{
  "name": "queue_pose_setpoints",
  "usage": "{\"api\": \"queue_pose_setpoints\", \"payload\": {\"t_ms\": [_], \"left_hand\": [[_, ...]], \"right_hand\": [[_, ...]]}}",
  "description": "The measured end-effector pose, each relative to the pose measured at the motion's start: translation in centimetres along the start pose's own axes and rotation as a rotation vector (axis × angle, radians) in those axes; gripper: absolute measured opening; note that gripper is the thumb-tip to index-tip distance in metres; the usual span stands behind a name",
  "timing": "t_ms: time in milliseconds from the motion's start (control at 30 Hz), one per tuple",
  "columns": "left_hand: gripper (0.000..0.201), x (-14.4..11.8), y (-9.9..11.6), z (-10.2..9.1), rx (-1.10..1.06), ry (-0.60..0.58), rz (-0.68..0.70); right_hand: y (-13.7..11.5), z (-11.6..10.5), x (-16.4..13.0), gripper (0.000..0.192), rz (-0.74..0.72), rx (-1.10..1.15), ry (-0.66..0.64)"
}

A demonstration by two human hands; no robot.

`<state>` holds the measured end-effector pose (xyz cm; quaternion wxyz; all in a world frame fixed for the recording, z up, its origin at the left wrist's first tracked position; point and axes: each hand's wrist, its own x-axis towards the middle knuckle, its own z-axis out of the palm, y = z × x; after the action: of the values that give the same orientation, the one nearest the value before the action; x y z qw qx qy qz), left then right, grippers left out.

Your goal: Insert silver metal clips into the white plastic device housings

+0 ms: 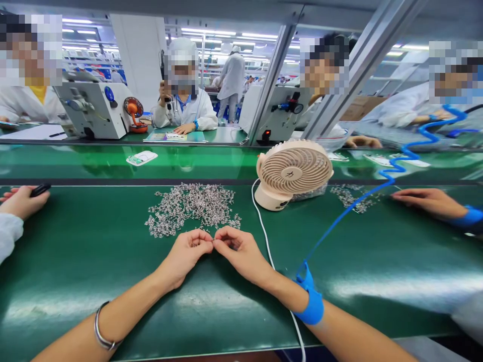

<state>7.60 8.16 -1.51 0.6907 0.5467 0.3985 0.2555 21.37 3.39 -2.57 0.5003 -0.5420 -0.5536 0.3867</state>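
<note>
Here, the left hand (186, 250) and the right hand (238, 249) rest on the green table (377, 271) with fingertips meeting, each pinched on a tiny metal part (213, 242) held between them; the part is too small to make out. Just beyond the fingertips lies the heap of small metal parts (192, 206). Past the right hand, farther out, a beige desk fan (292, 171) stands, its white cable (264, 231) passing beside that wrist. A blue wrist strap (312, 301) circles the right wrist, a metal bangle (101, 329) the left.
</note>
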Motion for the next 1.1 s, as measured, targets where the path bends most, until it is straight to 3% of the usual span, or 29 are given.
{"api": "queue_pose_setpoints", "payload": {"t_ms": [167, 267, 467, 600, 800, 1100], "left_hand": [[0.026, 0.04, -0.14, -0.12, 0.048, -0.023, 0.021], [0.028, 0.12, -0.26, -0.16, 0.102, -0.028, 0.065], [0.039, 0.06, -0.35, -0.18, 0.278, -0.011, 0.168], [0.041, 0.01, -0.32, -0.25, 0.356, -0.039, 0.189], [0.032, 0.09, -0.44, -0.39, 0.307, -0.022, 0.187], [0.023, 0.17, -0.4, -0.37, 0.311, 0.019, 0.229]], "right_hand": [[0.25, 0.06, 0.08, 0.009, 0.031, 0.098, -0.014], [0.23, 0.11, 0.04, 0.01, -0.008, 0.013, -0.017], [0.43, 0.13, -0.35, 0.014, -0.347, -0.331, 0.06], [0.78, 0.2, -0.47, 0.014, -0.43, -0.417, 0.093], [0.96, 0.25, -0.38, 0.013, -0.478, -0.45, 0.147], [0.74, 0.24, -0.31, 0.013, -0.41, -0.402, 0.167]]}}
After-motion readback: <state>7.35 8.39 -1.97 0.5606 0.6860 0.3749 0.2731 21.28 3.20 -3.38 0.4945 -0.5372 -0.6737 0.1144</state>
